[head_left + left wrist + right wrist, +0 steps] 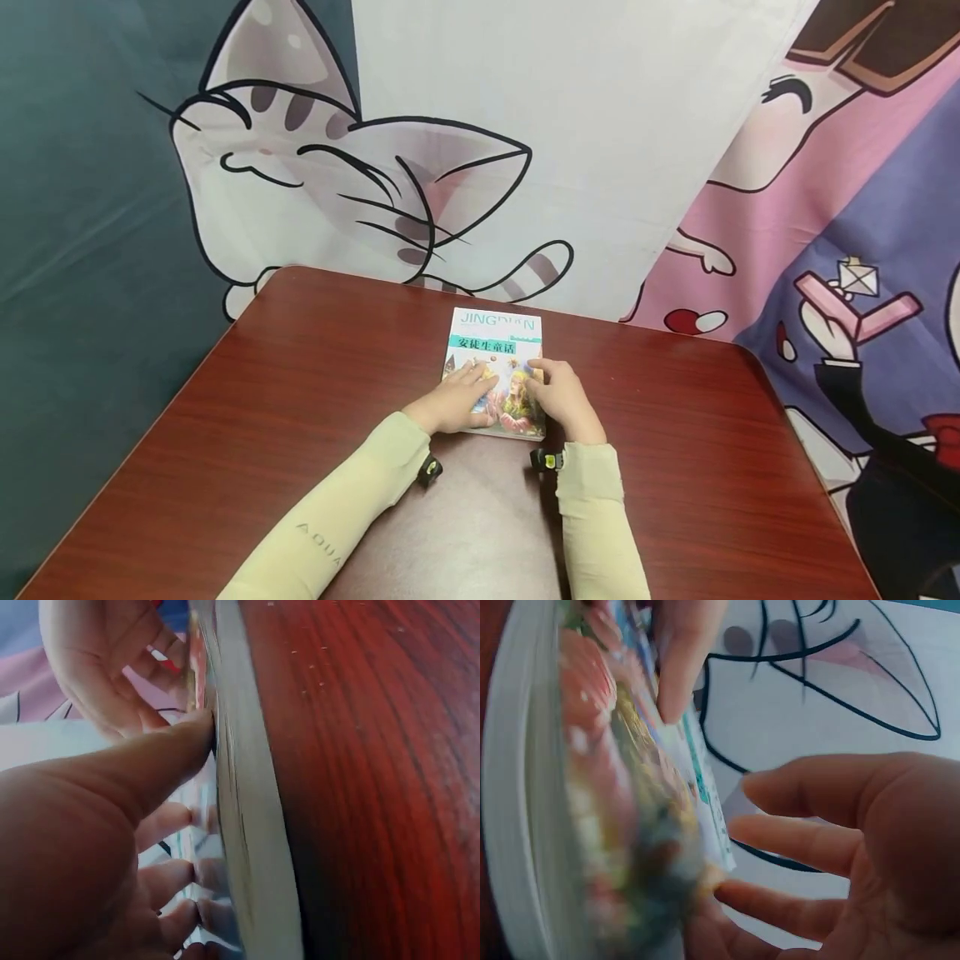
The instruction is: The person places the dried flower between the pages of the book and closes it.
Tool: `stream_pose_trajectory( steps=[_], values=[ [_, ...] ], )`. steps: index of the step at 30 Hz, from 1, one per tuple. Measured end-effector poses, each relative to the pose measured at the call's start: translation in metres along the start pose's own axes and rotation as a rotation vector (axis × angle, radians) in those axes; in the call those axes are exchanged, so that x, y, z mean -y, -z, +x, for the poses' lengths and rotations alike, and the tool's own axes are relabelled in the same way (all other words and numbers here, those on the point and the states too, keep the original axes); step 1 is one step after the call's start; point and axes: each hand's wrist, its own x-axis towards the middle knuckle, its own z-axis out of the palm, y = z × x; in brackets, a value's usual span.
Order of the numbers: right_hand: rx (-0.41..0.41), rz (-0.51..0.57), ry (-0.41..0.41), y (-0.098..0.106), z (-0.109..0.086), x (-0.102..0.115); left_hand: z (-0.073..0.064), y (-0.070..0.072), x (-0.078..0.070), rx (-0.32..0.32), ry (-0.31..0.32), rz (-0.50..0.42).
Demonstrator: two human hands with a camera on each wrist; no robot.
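A closed paperback book (pixel 495 329) with a white and teal cover and colourful figures lies flat on the table. My left hand (pixel 452 402) rests on the lower left of its cover, fingers spread. In the left wrist view the left thumb (pixel 176 742) touches the cover near the edge of the page block (pixel 251 795). My right hand (pixel 567 402) is at the book's right side, fingertips over the cover's right edge. The right wrist view shows the right fingers (pixel 795 840) loosely spread beside the cover (pixel 622 772), not wrapped round the book.
The reddish-brown wooden table (pixel 300 367) has rounded far corners. Behind it hangs a cloth backdrop (pixel 600 125) with a cartoon cat and other figures. Pale sleeves (pixel 600 517) cover both forearms, and a dark strap (pixel 546 460) sits at each wrist.
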Motion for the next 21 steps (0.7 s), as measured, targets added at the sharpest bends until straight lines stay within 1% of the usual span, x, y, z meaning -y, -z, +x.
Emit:
stream_pose_trajectory(
  steps=[4,9,15,18,21],
  values=[
    [0.044,-0.083,0.006,-0.004,-0.002,-0.001,0.003,0.002,-0.004,0.061,0.033,0.07],
    [0.063,-0.082,-0.004,-0.006,-0.004,-0.002,0.004,0.004,-0.008,0.09,0.068,0.115],
    [0.065,-0.039,0.008,-0.005,0.0,-0.01,0.003,0.005,-0.006,0.055,0.064,0.156],
    [0.078,-0.033,0.028,-0.004,0.002,-0.015,0.002,0.003,-0.001,0.026,0.044,0.128],
    [0.091,-0.043,0.059,-0.002,0.002,-0.019,0.0,-0.001,0.007,-0.008,0.001,0.087]
  ],
)
